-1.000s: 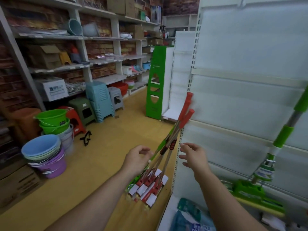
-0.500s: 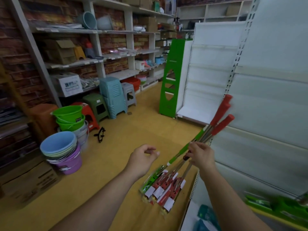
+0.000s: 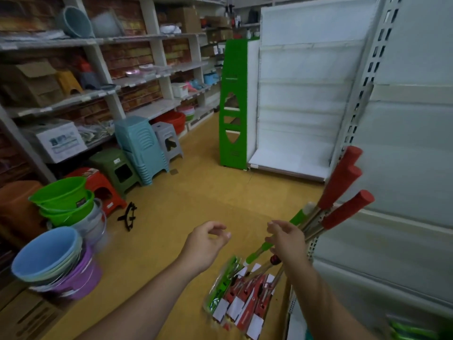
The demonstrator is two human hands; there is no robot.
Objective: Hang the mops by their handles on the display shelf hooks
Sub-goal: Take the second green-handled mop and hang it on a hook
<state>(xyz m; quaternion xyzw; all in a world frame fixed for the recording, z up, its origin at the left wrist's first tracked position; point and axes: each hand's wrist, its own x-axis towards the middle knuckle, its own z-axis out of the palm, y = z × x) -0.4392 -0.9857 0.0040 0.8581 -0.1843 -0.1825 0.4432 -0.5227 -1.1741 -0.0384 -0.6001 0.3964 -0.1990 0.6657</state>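
Observation:
Several mops lean in a bundle against the slotted upright (image 3: 356,114) of the white display shelf (image 3: 404,168). Their red handles (image 3: 343,182) point up and to the right. Their packaged red and white heads (image 3: 247,305) rest on the floor, next to a green-handled mop (image 3: 261,247). My right hand (image 3: 288,240) lies over the shafts with its fingers spread, not closed around them. My left hand (image 3: 206,244) hovers to the left of the bundle, loosely curled and holding nothing. I see no hooks on the shelf panel.
Stacked green, blue and purple buckets (image 3: 61,241) stand at the left. Plastic stools (image 3: 139,148) line the wall racks. A green stand (image 3: 232,106) and another white shelf unit (image 3: 301,94) stand ahead. A small black object (image 3: 128,217) lies on the yellow floor.
My right hand gripped the mop shafts half a second ago and has now spread its fingers. My view has swung left, and the green mop on the shelf has left it.

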